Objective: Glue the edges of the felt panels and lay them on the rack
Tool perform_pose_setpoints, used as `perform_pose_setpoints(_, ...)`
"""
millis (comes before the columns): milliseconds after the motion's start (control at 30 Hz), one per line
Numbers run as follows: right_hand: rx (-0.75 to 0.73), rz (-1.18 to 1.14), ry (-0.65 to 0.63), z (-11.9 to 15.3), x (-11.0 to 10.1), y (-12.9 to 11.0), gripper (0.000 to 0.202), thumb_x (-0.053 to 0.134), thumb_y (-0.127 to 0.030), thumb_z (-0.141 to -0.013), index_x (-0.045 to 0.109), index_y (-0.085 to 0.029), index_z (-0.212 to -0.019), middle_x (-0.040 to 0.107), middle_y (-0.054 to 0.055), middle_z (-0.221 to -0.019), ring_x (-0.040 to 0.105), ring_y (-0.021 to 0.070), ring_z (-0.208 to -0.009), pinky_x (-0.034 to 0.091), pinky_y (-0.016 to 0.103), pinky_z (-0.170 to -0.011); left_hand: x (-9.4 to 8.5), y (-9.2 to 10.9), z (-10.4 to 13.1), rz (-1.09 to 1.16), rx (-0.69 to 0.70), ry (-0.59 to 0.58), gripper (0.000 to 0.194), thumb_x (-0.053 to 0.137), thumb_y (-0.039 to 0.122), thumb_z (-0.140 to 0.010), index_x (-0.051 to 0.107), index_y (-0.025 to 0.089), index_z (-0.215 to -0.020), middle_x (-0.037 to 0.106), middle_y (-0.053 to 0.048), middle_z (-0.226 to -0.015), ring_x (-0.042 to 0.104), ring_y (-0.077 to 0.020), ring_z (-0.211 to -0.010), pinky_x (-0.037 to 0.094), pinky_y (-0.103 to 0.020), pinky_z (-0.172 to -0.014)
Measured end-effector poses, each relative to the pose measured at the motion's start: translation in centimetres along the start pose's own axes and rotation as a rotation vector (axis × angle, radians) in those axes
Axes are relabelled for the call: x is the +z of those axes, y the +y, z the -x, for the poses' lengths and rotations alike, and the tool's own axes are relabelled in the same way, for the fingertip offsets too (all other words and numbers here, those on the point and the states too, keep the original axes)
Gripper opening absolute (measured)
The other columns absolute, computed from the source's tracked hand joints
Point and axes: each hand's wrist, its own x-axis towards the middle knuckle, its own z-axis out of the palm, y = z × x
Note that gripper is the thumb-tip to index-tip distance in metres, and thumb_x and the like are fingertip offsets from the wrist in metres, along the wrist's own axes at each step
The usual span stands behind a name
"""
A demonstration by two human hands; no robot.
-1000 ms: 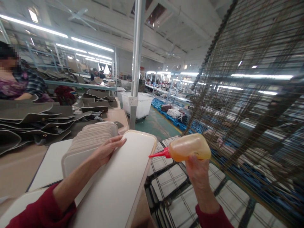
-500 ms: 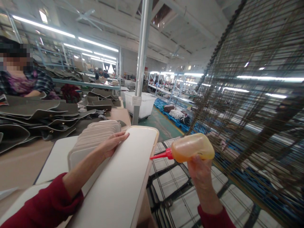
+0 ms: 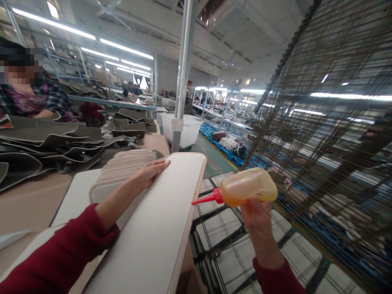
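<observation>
My left hand (image 3: 153,171) grips the left edge of a long white panel (image 3: 156,220) with rounded corners, its fingers near the far end. The panel lies tilted and runs toward me. In my right hand (image 3: 257,216) is a squeeze bottle (image 3: 249,188) of amber liquid, held on its side. The bottle's red nozzle (image 3: 205,199) points left, its tip at the panel's right edge. A shiny yellowish line runs along that edge near the far corner. My left thumb is mostly hidden.
Left of the panel stands a row of similar pale panels (image 3: 122,169). Dark grey sheets (image 3: 49,139) are piled on the table, with a co-worker (image 3: 33,98) behind them. A metal post (image 3: 183,73) rises ahead. Wire racks (image 3: 223,232) stand low and upright at right.
The panel and my left hand appear slightly farther up and right in view. The nozzle tip sits nearer me along the panel's right edge. Both hands keep their hold.
</observation>
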Motion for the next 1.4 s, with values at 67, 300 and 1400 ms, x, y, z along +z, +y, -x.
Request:
perform_pose_setpoints(67,0.005,-0.005,-0.001,0.1,0.1,-0.1,0.057,0.081,-0.05,-0.059,0.068,-0.026,-0.108,0.075,0.008,-0.097,0.068,0.0324,-0.1,0.046,0.057,-0.101,0.3,0.2,0.0,-0.003,-0.003,0.026,0.024,0.069,0.013,-0.079,0.069,0.011,-0.103,0.075,-0.007,-0.068,0.067,-0.0182,-0.049,0.057,-0.025,-0.047)
perform_pose_setpoints(300,0.02,-0.073,0.01,0.4,0.2,0.0,0.05,0.084,-0.045,-0.057,0.07,-0.027,-0.102,0.076,0.003,-0.082,0.071,0.0276,-0.086,0.044,0.055,-0.104,0.9,0.9,-0.2,-0.03,0.002,0.05,0.019,0.063,0.008,-0.082,0.069,0.008,-0.1,0.073,-0.007,-0.065,0.066,-0.0179,-0.047,0.056,-0.026,-0.045)
perform_pose_setpoints(1400,0.088,-0.163,-0.015,1.6,-0.3,-0.6,0.052,0.086,-0.043,-0.053,0.073,-0.031,-0.102,0.077,0.004,-0.086,0.073,0.024,-0.078,0.044,0.053,-0.103,-0.1,3.3,-4.0,-0.109,0.037,0.168,0.019,0.074,0.02,-0.077,0.071,0.009,-0.092,0.07,-0.007,-0.059,0.06,-0.0198,-0.042,0.054,-0.031,-0.042)
